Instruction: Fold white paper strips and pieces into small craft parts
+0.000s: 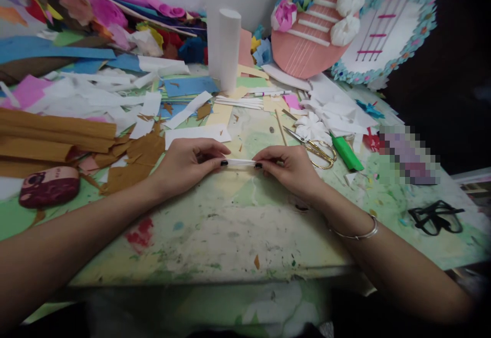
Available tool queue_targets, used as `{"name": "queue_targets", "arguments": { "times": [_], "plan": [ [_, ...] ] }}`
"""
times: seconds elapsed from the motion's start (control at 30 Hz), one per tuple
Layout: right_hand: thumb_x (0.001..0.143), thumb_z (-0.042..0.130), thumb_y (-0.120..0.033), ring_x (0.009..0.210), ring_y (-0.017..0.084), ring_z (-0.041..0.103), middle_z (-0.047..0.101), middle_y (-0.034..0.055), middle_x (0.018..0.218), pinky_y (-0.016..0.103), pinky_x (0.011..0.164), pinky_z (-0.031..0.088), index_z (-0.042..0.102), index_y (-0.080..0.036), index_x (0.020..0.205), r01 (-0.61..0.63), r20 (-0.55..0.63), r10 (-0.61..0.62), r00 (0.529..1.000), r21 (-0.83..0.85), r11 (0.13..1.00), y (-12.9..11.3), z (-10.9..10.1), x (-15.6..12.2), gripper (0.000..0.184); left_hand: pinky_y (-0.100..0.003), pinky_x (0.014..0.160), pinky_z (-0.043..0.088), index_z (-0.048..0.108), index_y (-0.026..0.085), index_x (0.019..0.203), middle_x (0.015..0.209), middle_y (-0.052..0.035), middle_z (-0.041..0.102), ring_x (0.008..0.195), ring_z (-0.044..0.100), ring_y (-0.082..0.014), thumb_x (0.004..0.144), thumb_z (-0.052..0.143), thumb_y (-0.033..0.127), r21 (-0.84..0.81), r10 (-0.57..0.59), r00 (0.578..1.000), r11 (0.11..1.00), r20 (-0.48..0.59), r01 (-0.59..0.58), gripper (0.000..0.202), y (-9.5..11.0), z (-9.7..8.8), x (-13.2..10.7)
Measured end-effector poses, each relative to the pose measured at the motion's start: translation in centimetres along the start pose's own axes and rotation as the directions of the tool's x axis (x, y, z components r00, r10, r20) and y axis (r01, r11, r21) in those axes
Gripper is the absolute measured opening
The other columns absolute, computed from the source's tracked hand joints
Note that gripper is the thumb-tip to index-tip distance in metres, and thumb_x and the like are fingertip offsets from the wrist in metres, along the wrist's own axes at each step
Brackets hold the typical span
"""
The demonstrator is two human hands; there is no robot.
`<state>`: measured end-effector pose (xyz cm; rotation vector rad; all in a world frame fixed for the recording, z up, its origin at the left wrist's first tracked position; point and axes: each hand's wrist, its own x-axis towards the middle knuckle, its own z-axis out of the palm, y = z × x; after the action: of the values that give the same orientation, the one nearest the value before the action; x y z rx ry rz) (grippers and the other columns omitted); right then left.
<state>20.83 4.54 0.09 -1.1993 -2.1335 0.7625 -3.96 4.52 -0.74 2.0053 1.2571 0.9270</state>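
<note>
- Frame centre: my left hand (pixel 194 162) and right hand (pixel 287 165) pinch opposite ends of the paper (pixel 240 162), already narrow; I judge it part-worked.
- Upper centre: similar white sticks (pixel 238 103), apparently finished.

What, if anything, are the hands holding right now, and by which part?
A narrow white strip, apparently paper, held by its ends: the left hand pinches one end, the right hand the other.

Table (pixel 230 230): black glasses (pixel 436 224) lying near right edge; maroon case (pixel 49 189) toward left edge; pink guitar (pixel 305 58) and white guitar (pixel 399 44) both propped toward far right corner
</note>
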Motion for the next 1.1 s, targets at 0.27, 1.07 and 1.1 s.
{"name": "queue_targets", "arguments": {
  "times": [0.27, 1.07, 1.1],
  "plan": [
    [0.079, 0.062, -0.022, 0.055, 0.009, 0.056, 0.065, -0.0004, 0.063, 0.024, 0.055, 0.042, 0.073, -0.017, 0.082, -0.112, 0.018, 0.111, 0.994, 0.210, 0.971, 1.1, -0.6, 0.7, 0.012, -0.020, 0.056, 0.050, 0.076, 0.020, 0.077, 0.073, -0.0012, 0.074, 0.060, 0.064, -0.0115, 0.070, 0.068, 0.029, -0.120, -0.134, 0.991, 0.984, 0.000, 0.133, 0.014, -0.2, -0.6, 0.8],
    [0.078, 0.062, -0.018, 0.065, 0.013, 0.063, 0.072, 0.0012, 0.071, 0.025, 0.065, 0.046, 0.070, -0.018, 0.079, 0.052, -0.175, -0.055, 0.983, -0.022, 0.998, 1.9, -1.1, 0.8, 0.008, -0.029, 0.073, 0.057, 0.076, 0.018, 0.085, 0.087, -0.0054, 0.077, 0.078, 0.069, -0.0176, 0.068, 0.075, 0.034, -0.136, -0.085, 0.994, 0.988, -0.075, 0.074, 0.023, -0.7, -1.3, 0.7],
    [0.077, 0.062, -0.017, 0.066, 0.013, 0.063, 0.072, 0.0013, 0.072, 0.026, 0.066, 0.047, 0.070, -0.018, 0.079, 0.048, -0.178, -0.049, 0.983, -0.009, 0.999, 2.0, -1.1, 0.8, 0.008, -0.029, 0.074, 0.057, 0.076, 0.018, 0.086, 0.088, -0.0059, 0.076, 0.079, 0.069, -0.0181, 0.068, 0.075, 0.034, -0.138, -0.067, 0.993, 0.989, -0.100, 0.053, 0.024, -0.5, -1.4, 0.6]
  ]
}}
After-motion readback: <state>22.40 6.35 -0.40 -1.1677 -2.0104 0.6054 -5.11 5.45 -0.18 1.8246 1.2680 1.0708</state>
